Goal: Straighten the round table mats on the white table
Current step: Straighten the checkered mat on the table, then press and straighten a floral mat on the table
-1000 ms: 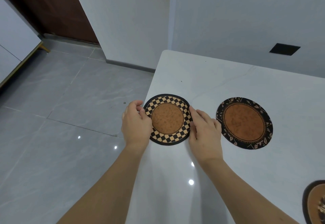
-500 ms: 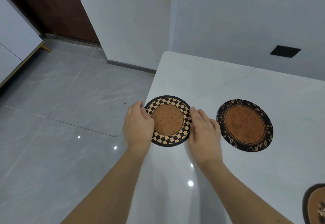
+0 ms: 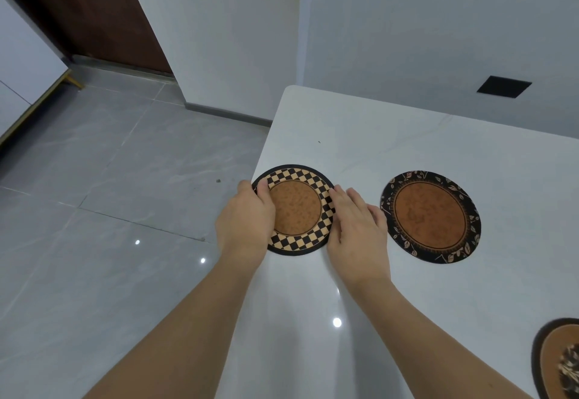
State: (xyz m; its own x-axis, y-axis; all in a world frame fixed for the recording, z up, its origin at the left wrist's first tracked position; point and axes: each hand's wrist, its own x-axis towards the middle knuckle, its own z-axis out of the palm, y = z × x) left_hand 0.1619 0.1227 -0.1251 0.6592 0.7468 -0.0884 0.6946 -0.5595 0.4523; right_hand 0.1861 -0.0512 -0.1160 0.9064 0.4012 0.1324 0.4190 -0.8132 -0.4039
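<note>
A round checkered mat [image 3: 296,209] with a brown centre lies at the left edge of the white table [image 3: 391,148]. My left hand [image 3: 246,220] grips its left rim, thumb on top and fingers curled around the edge. My right hand [image 3: 357,229] rests flat against its right rim, fingers spread on the tabletop. To the right lies a second round mat [image 3: 430,216] with a black leaf-patterned border. A third mat [image 3: 557,358] shows only partly at the lower right corner.
The table's left edge drops to a grey tiled floor [image 3: 109,210]. A white wall [image 3: 438,22] with a dark square opening [image 3: 503,86] runs behind the table. A brown door [image 3: 94,16] stands at the far left.
My left hand has slid further over the checkered mat's left rim, with the thumb now on top. My right hand stays pressed at the right rim. The mat has barely shifted.
</note>
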